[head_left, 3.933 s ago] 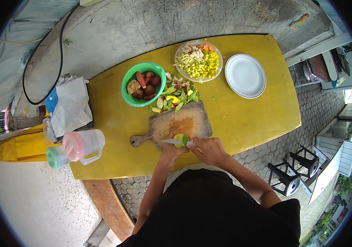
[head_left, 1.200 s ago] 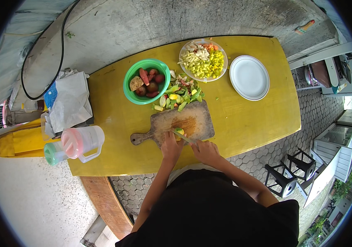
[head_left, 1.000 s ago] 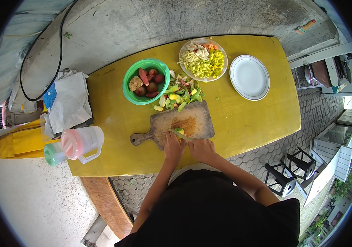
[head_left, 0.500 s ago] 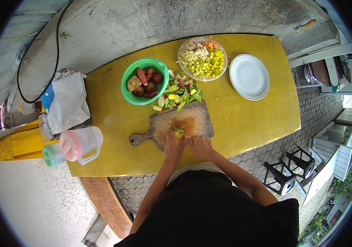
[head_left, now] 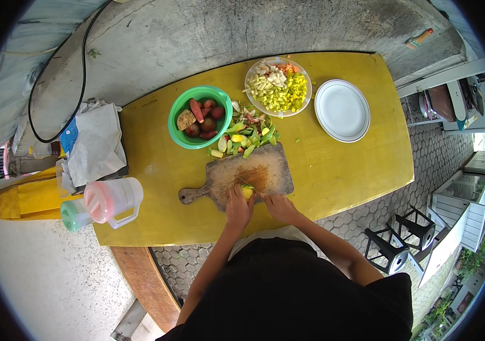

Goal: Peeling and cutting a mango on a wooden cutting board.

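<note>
Over the near half of a worn wooden cutting board (head_left: 278, 169), my left hand (head_left: 238, 208) is closed round a small yellow-green fruit (head_left: 247, 192), which looks like a mango. Just right of it, my right hand (head_left: 279, 207) is closed on what looks like a small knife; its thin blade barely shows against the fruit and its handle is hidden. Orange-brown stains mark the board. Green and yellow peelings (head_left: 248, 136) lie heaped against the board's far edge.
A green bowl (head_left: 172, 129) of reddish roots and round fruits stands at the back left. Behind the peelings, a plate (head_left: 250, 102) holds diced yellow, pale and orange pieces. White plates (head_left: 342, 111) lie to its right. Lidded pitchers (head_left: 123, 199) stand at the left; black stools (head_left: 387, 250) beyond the table.
Both hands stay over the board. The fruit has turned or shifted slightly in my left hand and shows more of its yellow side. The whole view has tilted a little.
</note>
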